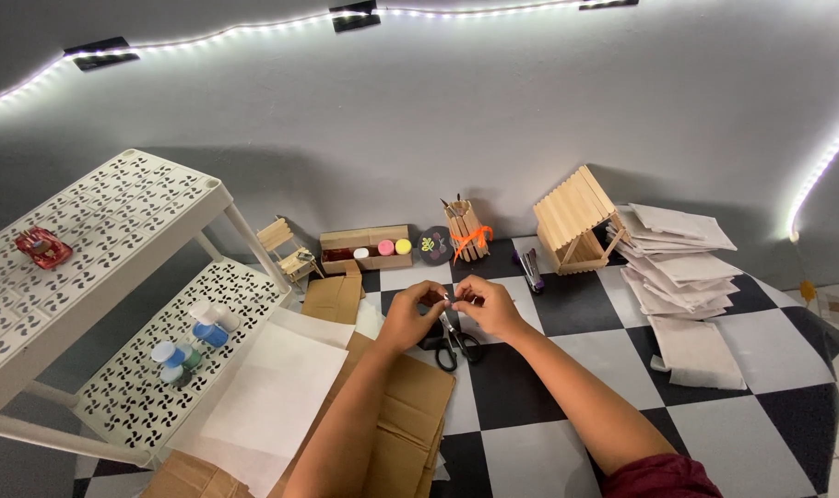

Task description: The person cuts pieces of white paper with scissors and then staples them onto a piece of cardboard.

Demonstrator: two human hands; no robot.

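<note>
Over the checkered tabletop [714,443], both hands meet at centre: the left hand [410,316] and right hand [490,307] each pinch a small pale piece [451,300], too small to identify, fingertips nearly touching. It is held in the air, just above one pair of black-handled scissors [455,343] lying flat on the tabletop.

Judgement: fine work of this kind is best done with forearms braced, grip light, and the piece kept clear of the blades below.

Count:
- one stick-built house [576,221];
- one stick-built holder [466,231] with an orange ribbon;
- one small stick chair [287,249];
- one open box of paint pots [366,248], three pots clearly visible;
- one stack of white sheets [682,277];
- several cardboard pieces [410,415], number uncertain;
- roughly four small bottles [191,346] on the lower tier of the white rack [124,221];
- one red toy car [42,247] on the upper tier.
</note>
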